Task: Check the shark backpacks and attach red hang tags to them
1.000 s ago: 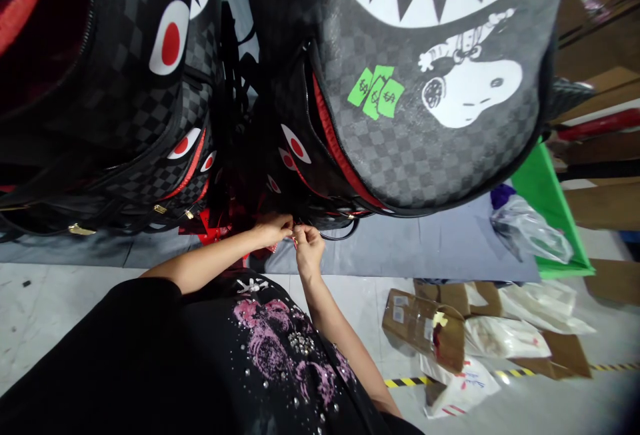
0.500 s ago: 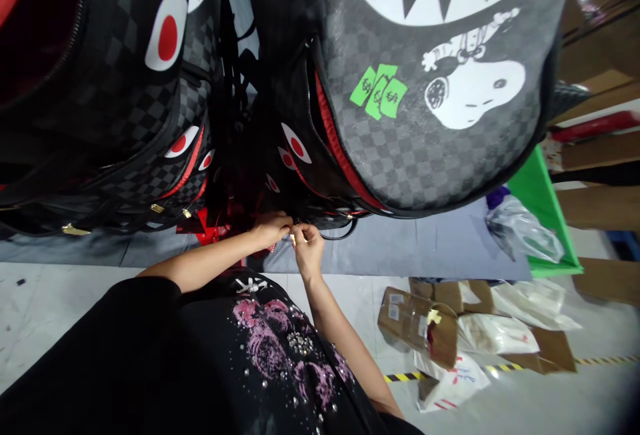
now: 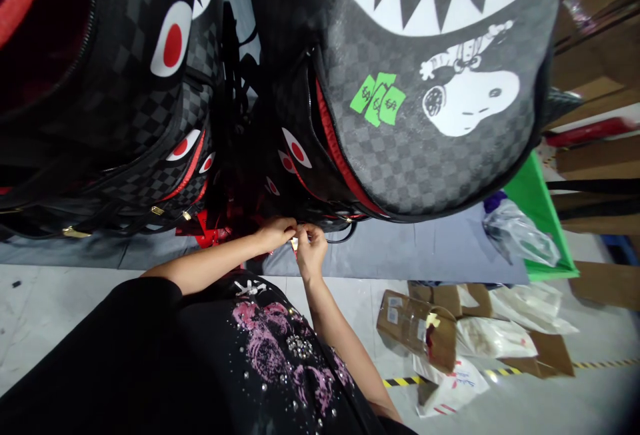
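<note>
My left hand [image 3: 276, 231] and my right hand [image 3: 312, 245] meet fingertip to fingertip at the near edge of the grey work table [image 3: 430, 251]. Both are pinched on a small red and pale tag-like piece [image 3: 295, 243]; I cannot make out exactly what it is. Just above them is the lower edge of a large grey checkered backpack [image 3: 415, 148] printed with shark teeth, a white cartoon dog and green banknotes. Its black strap loop [image 3: 343, 233] hangs beside my right hand.
Another stack of dark checkered backpacks [image 3: 125, 101] with red-and-white eye prints fills the left. A plastic bag [image 3: 520, 235] and a green board [image 3: 537, 201] lie at the table's right. Brown cardboard packets [image 3: 420, 328] and white bags [image 3: 505, 335] litter the floor by yellow-black tape [image 3: 405, 380].
Both hands have stayed pinched together at the same spot, shifting slightly right; the view has tilted a little.
</note>
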Action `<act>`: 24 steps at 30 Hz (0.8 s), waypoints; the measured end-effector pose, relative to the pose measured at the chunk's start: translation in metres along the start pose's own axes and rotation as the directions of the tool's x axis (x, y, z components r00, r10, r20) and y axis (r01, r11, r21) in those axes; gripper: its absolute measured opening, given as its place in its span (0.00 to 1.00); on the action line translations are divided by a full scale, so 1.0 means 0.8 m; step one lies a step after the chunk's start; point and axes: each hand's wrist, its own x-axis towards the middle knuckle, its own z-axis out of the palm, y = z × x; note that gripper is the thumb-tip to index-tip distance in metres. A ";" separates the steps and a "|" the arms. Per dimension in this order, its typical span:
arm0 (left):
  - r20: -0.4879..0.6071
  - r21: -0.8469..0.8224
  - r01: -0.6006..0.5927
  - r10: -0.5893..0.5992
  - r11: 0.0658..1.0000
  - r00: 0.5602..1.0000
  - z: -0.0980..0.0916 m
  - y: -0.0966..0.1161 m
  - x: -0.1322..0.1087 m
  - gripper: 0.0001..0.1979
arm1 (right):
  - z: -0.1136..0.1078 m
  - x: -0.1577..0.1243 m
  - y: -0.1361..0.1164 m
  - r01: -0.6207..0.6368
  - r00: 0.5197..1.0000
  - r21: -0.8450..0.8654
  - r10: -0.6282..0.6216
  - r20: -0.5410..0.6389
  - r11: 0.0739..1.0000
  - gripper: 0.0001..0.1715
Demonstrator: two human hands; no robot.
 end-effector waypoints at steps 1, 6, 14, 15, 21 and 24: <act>-0.016 -0.014 -0.002 0.002 1.000 1.000 0.000 0.001 -0.001 0.09 | 0.000 0.001 0.000 -0.017 1.000 0.010 0.017 0.003 1.000 0.11; -0.014 -0.085 -0.023 0.022 0.996 1.000 0.000 -0.003 -0.010 0.09 | -0.001 0.000 -0.002 -0.025 1.000 0.033 0.025 0.000 0.999 0.11; -0.061 -0.055 0.050 -0.053 0.997 0.997 0.004 -0.006 -0.008 0.04 | -0.007 -0.003 -0.003 -0.047 0.994 0.045 0.042 0.104 0.998 0.11; -0.073 -0.041 0.058 -0.061 0.997 0.995 0.004 -0.004 -0.008 0.04 | -0.007 -0.002 -0.003 -0.043 0.994 0.041 0.039 0.102 0.998 0.10; 0.005 0.015 0.014 -0.015 1.000 1.000 0.002 0.001 -0.010 0.07 | -0.006 -0.004 0.003 -0.081 0.995 0.099 0.075 0.063 0.992 0.14; -0.011 0.063 0.056 -0.055 0.996 0.998 0.003 0.003 -0.011 0.07 | -0.005 -0.006 0.008 -0.107 0.993 0.134 0.099 0.064 0.985 0.14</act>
